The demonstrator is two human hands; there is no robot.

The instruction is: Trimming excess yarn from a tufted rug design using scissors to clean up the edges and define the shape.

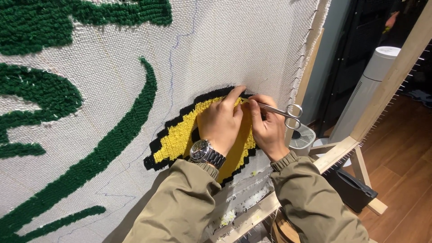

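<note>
- The yellow tuft patch (177,139), soft and yielding on taut cloth (225,45), sits at frame centre.
- It is pressed flat by the left hand (220,121), fingers together.
- Small steel scissors (281,111), light and stiff, are pinched by the right hand (267,128); the loops are judged the best hold.

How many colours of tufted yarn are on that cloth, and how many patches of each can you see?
Green patches: 5
Yellow patches: 1
Black outlines: 1
Total: 7 patches in 3 colours. The left hand rests on the yellow; the right hand holds scissors.
</note>
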